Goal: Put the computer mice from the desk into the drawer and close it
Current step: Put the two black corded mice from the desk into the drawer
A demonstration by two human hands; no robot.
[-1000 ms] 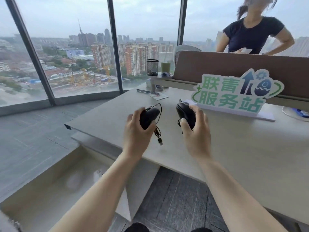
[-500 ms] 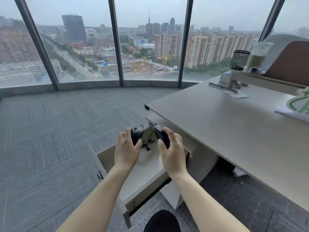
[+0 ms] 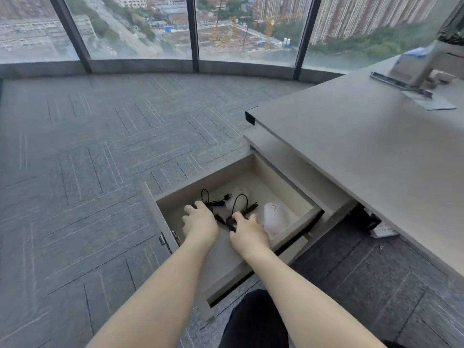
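The beige drawer point(image 3: 291, 223) under the desk stands pulled out. Both my hands reach down inside it. My left hand point(image 3: 199, 222) covers a black wired mouse point(image 3: 195, 205), most of which is hidden under my fingers. My right hand point(image 3: 248, 231) grips a second black mouse point(image 3: 230, 223) low on the drawer floor. Their black cables point(image 3: 241, 204) loop loosely just beyond my fingers. A white mouse point(image 3: 275, 217) lies in the drawer to the right of my right hand.
The grey desk top point(image 3: 364, 151) overhangs the drawer on the right, with a flat dark strip point(image 3: 399, 84) and papers at its far end. Grey carpet tiles point(image 3: 88, 159) spread to the left up to the curved window wall. My dark-clothed knee point(image 3: 253, 322) sits below the drawer.
My hands have carried the two black mice from the desk top, over the drawer's edge and down into the drawer. My view has swung left and downward.
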